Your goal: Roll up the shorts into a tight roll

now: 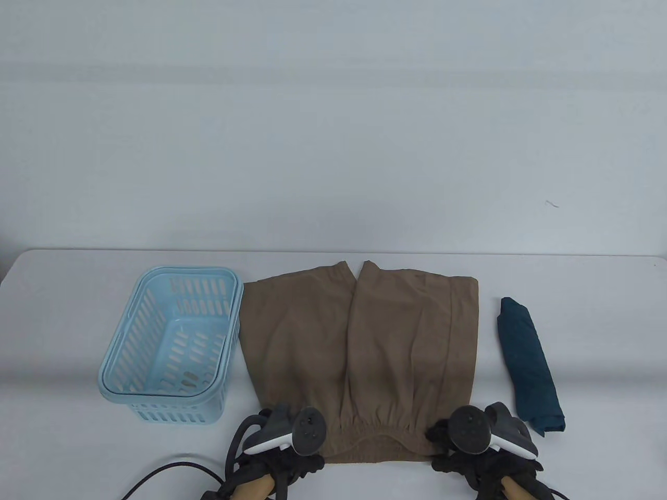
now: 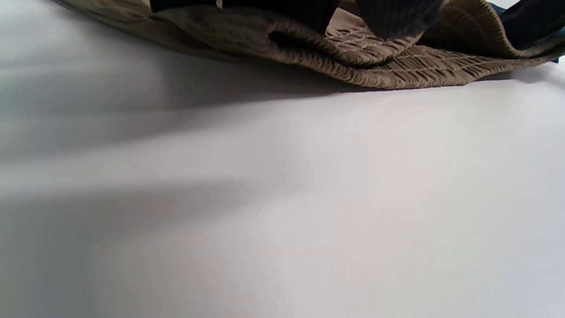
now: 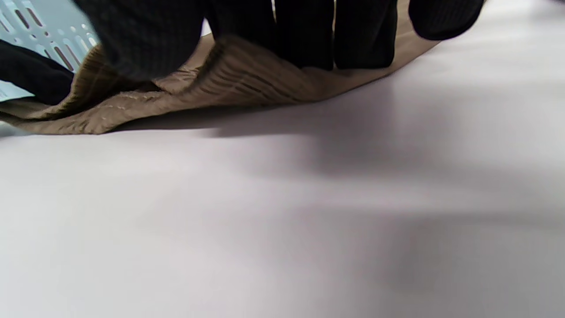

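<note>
the brown shorts (image 1: 359,354) are lying flat between basket (image 1: 172,344) and blue roll (image 1: 529,364). the left hand (image 1: 284,442) and right hand (image 1: 482,442) are each pinching a waistband (image 2: 397,70) corner, likely to begin rolling evenly.

No readable text, label, brand, number or sign was to be found on anything shown in the table view or either wrist view.

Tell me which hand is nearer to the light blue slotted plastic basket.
Left. The left hand grips the brown shorts' waistband just right of the light blue slotted plastic basket; the right hand holds the waistband's far end, beside the dark teal rolled cloth.
</note>
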Tool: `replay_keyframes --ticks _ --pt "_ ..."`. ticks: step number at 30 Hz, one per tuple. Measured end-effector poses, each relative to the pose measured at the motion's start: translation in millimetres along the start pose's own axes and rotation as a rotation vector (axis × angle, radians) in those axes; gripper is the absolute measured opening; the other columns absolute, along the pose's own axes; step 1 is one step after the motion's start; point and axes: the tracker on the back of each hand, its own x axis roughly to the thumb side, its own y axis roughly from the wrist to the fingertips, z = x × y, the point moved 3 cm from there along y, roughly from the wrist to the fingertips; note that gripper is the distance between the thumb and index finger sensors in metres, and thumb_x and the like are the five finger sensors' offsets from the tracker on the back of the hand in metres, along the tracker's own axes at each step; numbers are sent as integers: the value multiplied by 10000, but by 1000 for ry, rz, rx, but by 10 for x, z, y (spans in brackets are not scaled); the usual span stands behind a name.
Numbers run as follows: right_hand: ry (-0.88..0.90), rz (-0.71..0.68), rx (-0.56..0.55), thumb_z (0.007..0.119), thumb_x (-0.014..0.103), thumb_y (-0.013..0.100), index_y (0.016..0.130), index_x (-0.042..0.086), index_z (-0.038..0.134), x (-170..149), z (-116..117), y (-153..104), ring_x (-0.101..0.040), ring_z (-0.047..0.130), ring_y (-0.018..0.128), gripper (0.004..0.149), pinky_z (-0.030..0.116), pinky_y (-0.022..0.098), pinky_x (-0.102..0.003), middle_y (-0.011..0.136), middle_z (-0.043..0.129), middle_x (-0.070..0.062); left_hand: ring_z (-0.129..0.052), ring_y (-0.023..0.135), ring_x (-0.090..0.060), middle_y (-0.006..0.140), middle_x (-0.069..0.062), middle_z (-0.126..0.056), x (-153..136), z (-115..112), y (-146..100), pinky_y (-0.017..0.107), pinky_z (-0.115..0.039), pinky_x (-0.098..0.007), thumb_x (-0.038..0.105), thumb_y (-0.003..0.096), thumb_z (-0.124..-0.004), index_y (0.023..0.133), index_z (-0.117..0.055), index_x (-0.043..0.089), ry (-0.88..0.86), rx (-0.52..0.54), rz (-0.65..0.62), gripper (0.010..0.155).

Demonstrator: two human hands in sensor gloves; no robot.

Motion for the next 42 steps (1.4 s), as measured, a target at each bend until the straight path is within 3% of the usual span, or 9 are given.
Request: replay_keyframes --ticks 12,19,23,29,34,36,38,42 --pt "3 -2 31 709 435 474 874 222 811 34 -7 -6 -363 753 892 464 500 694 -645 956 789 -63 -621 1012 -497 1094 -145 -649 0 19 28 660 -320 -734 419 538 -612 1002 -649 173 -2 52 0 526" --pt "49 7 26 701 423 481 882 214 801 -17 4 -26 -357 736 899 463 503 694 -638 960 779 -60 -635 996 -496 1077 -150 -665 12 14 35 664 -340 -733 415 539 -612 988 -665 170 -7 59 -2 515" --pt "59 39 -25 667 387 501 938 180 736 -29 -80 -61 -382 670 927 488 474 703 -635 998 715 -101 -618 1012 -499 1123 -186 -589 15 50 45 664 -337 -735 417 536 -615 1041 -596 145 24 79 -14 575" --pt "189 -18 -112 648 385 513 1012 166 626 154 -252 -109 -410 587 972 546 444 710 -642 1059 622 -129 -574 1028 -509 1144 -202 -533 81 460 103 679 -341 -719 413 537 -615 1066 -549 133 -43 214 -32 602" --pt "244 -158 -95 642 357 519 1002 166 663 616 -267 -41 -414 641 975 519 503 701 -626 1061 674 -129 -557 1036 -505 1150 -198 -518 203 977 430 683 -326 -715 411 537 -618 1070 -539 135 -82 266 -27 605" --pt "219 -177 -64 638 359 522 1042 171 589 803 -237 4 -425 594 1000 555 498 702 -629 1103 600 -131 -527 1043 -515 1159 -203 -486 270 1160 588 677 -290 -724 407 536 -622 1080 -508 126 -77 297 -4 622" --pt "186 -155 -30 623 352 529 1092 167 416 956 -159 59 -445 488 1031 627 476 705 -643 1164 391 -144 -493 1051 -526 1169 -199 -451 337 1302 758 674 -264 -728 401 536 -625 1089 -478 128 -38 318 24 634" --pt "126 -146 1 614 342 531 1098 150 294 1155 30 141 -467 422 1033 678 468 701 -649 1168 260 -154 -465 1065 -530 1182 -178 -425 435 1373 1134 679 -257 -727 385 537 -630 1094 -465 151 28 251 70 626"
